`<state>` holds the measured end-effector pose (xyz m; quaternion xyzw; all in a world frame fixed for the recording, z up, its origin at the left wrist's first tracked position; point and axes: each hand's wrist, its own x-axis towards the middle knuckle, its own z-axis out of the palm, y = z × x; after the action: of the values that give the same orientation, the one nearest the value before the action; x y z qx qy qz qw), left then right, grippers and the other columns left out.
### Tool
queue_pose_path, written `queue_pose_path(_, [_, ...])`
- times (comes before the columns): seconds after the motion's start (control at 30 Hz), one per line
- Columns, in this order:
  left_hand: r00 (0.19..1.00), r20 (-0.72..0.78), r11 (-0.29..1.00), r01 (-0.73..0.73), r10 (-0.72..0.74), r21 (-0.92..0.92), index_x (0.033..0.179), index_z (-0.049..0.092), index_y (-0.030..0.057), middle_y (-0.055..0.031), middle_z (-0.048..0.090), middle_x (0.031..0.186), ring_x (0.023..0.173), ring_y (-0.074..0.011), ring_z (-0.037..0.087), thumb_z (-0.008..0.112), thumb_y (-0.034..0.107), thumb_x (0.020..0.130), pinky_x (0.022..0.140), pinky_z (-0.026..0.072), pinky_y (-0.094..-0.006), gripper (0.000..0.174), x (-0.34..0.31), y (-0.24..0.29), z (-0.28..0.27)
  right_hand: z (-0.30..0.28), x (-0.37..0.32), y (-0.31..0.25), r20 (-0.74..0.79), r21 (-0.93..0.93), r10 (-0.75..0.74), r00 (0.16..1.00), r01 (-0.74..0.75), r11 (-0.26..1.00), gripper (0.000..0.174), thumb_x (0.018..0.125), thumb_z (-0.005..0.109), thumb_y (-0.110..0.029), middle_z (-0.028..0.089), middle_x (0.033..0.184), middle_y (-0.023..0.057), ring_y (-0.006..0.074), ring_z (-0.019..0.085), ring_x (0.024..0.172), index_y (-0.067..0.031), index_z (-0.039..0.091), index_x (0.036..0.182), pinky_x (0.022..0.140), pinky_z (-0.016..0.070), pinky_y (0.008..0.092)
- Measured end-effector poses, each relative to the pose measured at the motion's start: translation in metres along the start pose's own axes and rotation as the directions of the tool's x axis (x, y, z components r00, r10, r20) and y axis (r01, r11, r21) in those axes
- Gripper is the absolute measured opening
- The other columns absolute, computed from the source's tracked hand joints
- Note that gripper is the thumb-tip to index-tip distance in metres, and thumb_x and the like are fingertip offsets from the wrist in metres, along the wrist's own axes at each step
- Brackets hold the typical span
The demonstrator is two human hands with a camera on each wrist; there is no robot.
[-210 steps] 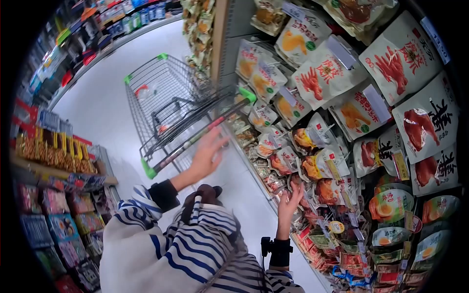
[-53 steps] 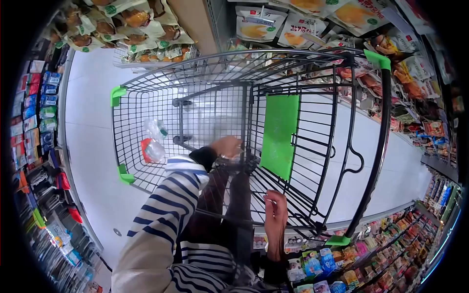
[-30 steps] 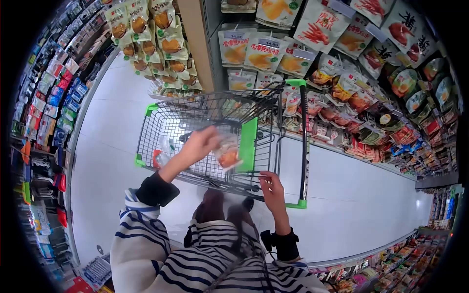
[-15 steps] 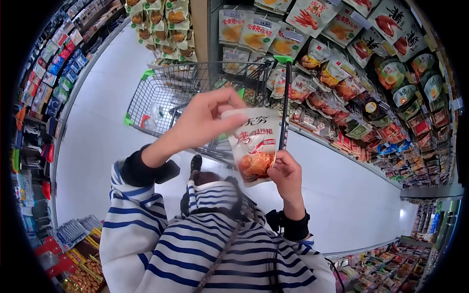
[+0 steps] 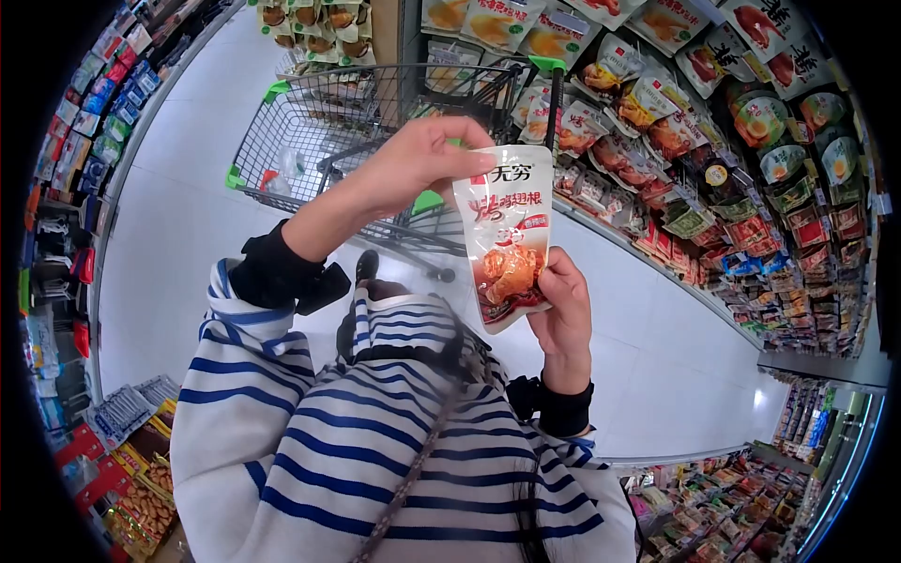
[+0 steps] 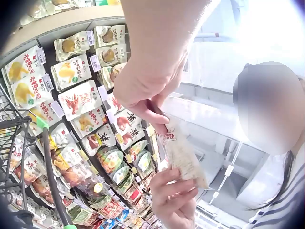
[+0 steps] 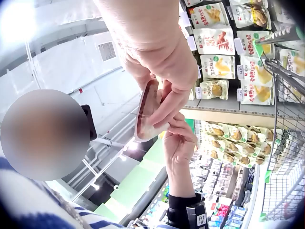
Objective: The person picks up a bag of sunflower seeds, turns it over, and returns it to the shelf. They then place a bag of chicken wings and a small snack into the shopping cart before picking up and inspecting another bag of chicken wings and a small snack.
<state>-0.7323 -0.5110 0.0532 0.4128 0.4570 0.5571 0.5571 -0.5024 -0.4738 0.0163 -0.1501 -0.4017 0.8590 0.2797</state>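
Observation:
A white pouch with a picture of roasted chicken (image 5: pixel 510 225) is held upright between both hands in the head view. The left hand (image 5: pixel 422 167) pinches its top left corner. Lower down, the right hand (image 5: pixel 565 305) grips the right edge, thumb on the printed front. In the left wrist view the pouch (image 6: pixel 183 155) shows its pale back, with the left hand (image 6: pixel 150 93) at its top and fingers of the right hand (image 6: pixel 175 198) across the back. The right wrist view shows the pouch (image 7: pixel 147 112) nearly edge-on, between the right hand (image 7: pixel 164 71) and the left hand (image 7: pixel 180 148).
Beyond the hands stands a shopping cart (image 5: pixel 310 117) with a clear plastic item (image 5: pixel 290 163) inside. Hanging food pouches (image 5: pixel 648 103) fill the shelving at the right. More goods line the left shelves (image 5: pixel 103 113) and the lower right shelf (image 5: pixel 704 511). White floor (image 5: pixel 638 375) runs between them.
The pouch, which was blurred over the cart a second ago, has come nearer and higher, its front now clear. The right hand has taken hold of its lower edge. The cart appears higher in view.

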Motion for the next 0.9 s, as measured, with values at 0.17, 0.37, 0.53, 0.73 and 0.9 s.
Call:
queue_pose_path(0.17, [0.997, -0.027, 0.996, -0.066, 0.068, 0.051, 0.087, 0.053, 0.0045, 0.0032, 0.058, 0.071, 0.058, 0.0006, 0.051, 0.058, 0.02, 0.081, 0.051, 0.037, -0.0122, 0.017, 0.002, 0.002, 0.01, 0.003, -0.003, -0.002, -0.02, -0.016, -0.038, 0.999, 0.038, 0.999, 0.019, 0.083, 0.052, -0.011, 0.057, 0.096, 0.0125, 0.016, 0.057, 0.086, 0.0019, 0.046, 0.095, 0.078, 0.0449, 0.0278])
queue_pose_path(0.37, [0.997, -0.033, 0.996, -0.062, 0.064, 0.058, 0.105, 0.053, 0.0013, -0.0008, 0.061, 0.084, 0.073, -0.0039, 0.055, 0.056, 0.021, 0.082, 0.061, 0.0447, -0.0168, 0.031, -0.004, 0.001, 0.037, 0.007, -0.001, -0.012, -0.072, -0.143, -0.2, 0.977, 0.188, 0.972, 0.021, 0.081, 0.055, -0.009, 0.055, 0.097, 0.0134, 0.0172, 0.057, 0.086, 0.003, 0.045, 0.095, 0.075, 0.0481, 0.0288])
queue_pose_path(0.53, [0.996, -0.083, 0.998, -0.023, 0.028, 0.059, 0.102, 0.056, -0.0003, -0.0054, 0.06, 0.086, 0.077, -0.0077, 0.057, 0.047, 0.025, 0.087, 0.061, 0.0511, -0.0198, 0.031, -0.006, -0.004, 0.039, 0.004, -0.001, -0.019, -0.056, -0.274, -0.222, 0.973, 0.199, 0.941, 0.026, 0.08, 0.057, -0.014, 0.055, 0.097, 0.0127, 0.0175, 0.055, 0.089, 0.0024, 0.045, 0.097, 0.079, 0.0451, 0.0302])
queue_pose_path(0.73, [0.995, -0.07, 0.995, -0.072, 0.077, 0.066, 0.096, 0.058, 0.0001, -0.0024, 0.06, 0.079, 0.067, -0.0052, 0.056, 0.048, 0.027, 0.087, 0.056, 0.0478, -0.017, 0.03, -0.005, -0.003, 0.038, 0.003, 0.0, -0.017, -0.023, -0.272, -0.28, 0.96, 0.263, 0.926, 0.023, 0.082, 0.054, -0.011, 0.056, 0.095, 0.0127, 0.0148, 0.056, 0.086, 0.0045, 0.045, 0.096, 0.076, 0.0454, 0.0264])
queue_pose_path(0.9, [0.992, -0.087, 0.993, -0.09, 0.097, 0.078, 0.09, 0.059, 0.0011, -0.0005, 0.06, 0.075, 0.061, -0.0032, 0.054, 0.049, 0.028, 0.086, 0.054, 0.045, -0.016, 0.029, -0.002, -0.002, 0.041, 0.0, 0.002, -0.018, -0.007, -0.244, -0.294, 0.956, 0.283, 0.927, 0.018, 0.084, 0.05, -0.007, 0.056, 0.095, 0.0129, 0.0144, 0.056, 0.085, 0.0047, 0.045, 0.096, 0.076, 0.0448, 0.0258])
